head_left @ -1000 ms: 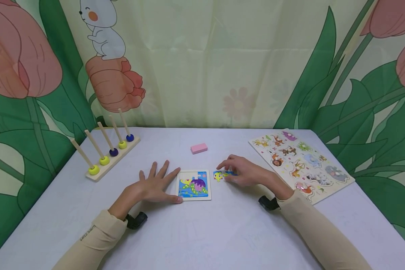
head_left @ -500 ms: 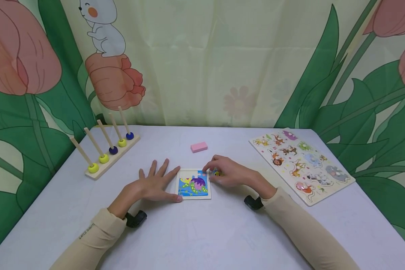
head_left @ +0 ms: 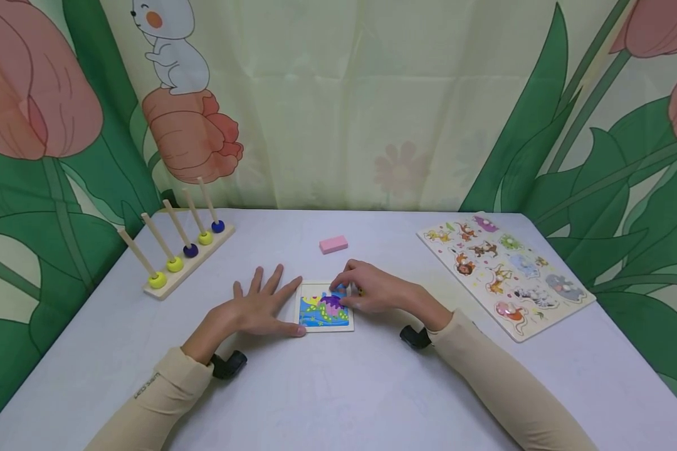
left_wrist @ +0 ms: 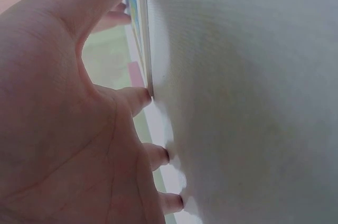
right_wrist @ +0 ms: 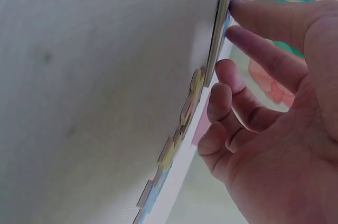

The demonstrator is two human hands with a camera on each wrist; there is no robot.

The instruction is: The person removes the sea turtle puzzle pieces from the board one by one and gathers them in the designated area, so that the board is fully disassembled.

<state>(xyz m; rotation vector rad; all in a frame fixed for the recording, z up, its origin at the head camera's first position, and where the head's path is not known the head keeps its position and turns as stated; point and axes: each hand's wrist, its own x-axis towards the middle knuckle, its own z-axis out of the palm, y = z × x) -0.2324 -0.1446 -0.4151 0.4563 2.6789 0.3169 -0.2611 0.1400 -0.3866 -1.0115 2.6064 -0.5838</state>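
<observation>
A small framed jigsaw puzzle [head_left: 324,321] with a colourful cartoon picture lies flat on the table. My left hand [head_left: 262,313] is spread beside it, forefinger touching its upper left corner and thumb on its lower left. Over the puzzle's upper right part is my right hand [head_left: 378,291]. Thumb and forefinger pinch at a puzzle piece [head_left: 340,291] there, mostly covered by the fingers. The other right fingers are curled. Several loose puzzle pieces [right_wrist: 169,152] lie on the table under the right hand, largely hidden in the head view.
Beyond the puzzle lies a pink block [head_left: 333,244]. A wooden peg stand [head_left: 186,266] with yellow and blue beads is at the left. An animal knob-puzzle board [head_left: 504,275] lies at the right. A printed curtain [head_left: 327,125] hangs behind the table [head_left: 327,388].
The right hand has moved left from the loose pieces onto the puzzle's upper right part. The left hand has stayed at the puzzle's left edge.
</observation>
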